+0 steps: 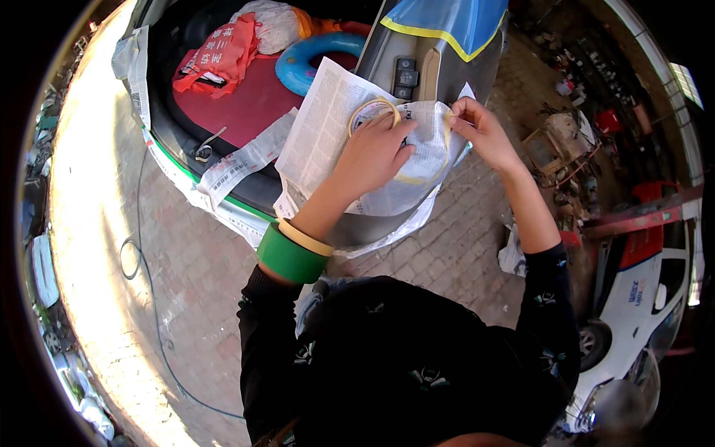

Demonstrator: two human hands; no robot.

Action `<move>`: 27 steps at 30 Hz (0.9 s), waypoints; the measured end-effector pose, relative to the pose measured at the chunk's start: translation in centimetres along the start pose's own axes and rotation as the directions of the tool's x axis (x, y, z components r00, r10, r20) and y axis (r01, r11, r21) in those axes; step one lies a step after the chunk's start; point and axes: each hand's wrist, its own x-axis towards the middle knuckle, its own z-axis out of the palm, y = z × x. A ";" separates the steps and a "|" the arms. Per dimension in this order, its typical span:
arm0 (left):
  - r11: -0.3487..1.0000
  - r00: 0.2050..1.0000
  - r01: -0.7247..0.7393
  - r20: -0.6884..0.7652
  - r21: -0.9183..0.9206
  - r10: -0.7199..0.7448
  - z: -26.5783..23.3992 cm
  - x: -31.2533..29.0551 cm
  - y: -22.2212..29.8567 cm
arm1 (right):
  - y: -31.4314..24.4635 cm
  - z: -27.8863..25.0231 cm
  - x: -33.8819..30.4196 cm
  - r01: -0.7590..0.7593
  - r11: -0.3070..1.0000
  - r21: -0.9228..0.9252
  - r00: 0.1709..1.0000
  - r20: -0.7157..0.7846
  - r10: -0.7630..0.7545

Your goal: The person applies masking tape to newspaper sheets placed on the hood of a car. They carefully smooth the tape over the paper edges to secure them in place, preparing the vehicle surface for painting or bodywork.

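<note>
My left hand [375, 147] holds a cream roll of masking tape [372, 109] flat against a sheet of newspaper [328, 127] laid over a grey car body panel [417, 45]. My right hand [480, 130] pinches the newspaper's upper right edge, where a strip of tape runs from the roll. Two more rolls, one green [287, 257] and one cream [305, 237], sit on my left wrist like bracelets.
The open car boot [238, 104] holds a red cover, a blue ring [313, 56] and bundled cloth. Newspaper strips [238, 160] mask the boot edge. A blue sheet [454, 18] covers the car above. A cable lies on the brick paving [149, 268]; a white car [633, 313] stands at right.
</note>
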 end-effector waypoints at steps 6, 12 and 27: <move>0.999 0.997 0.034 0.068 -0.037 -0.031 -0.3 0.5 0.0 | -0.4 0.1 -0.2 -0.002 0.997 0.080 0.994 0.110 -0.007; 0.999 0.999 -0.047 0.012 0.023 0.046 0.3 0.7 -0.3 | -0.5 0.4 0.1 -0.002 0.997 0.077 0.998 0.057 -0.002; 0.985 0.997 -0.071 0.017 0.157 0.069 0.6 1.0 0.7 | -0.6 1.6 0.0 0.089 0.993 0.076 0.995 0.032 -0.092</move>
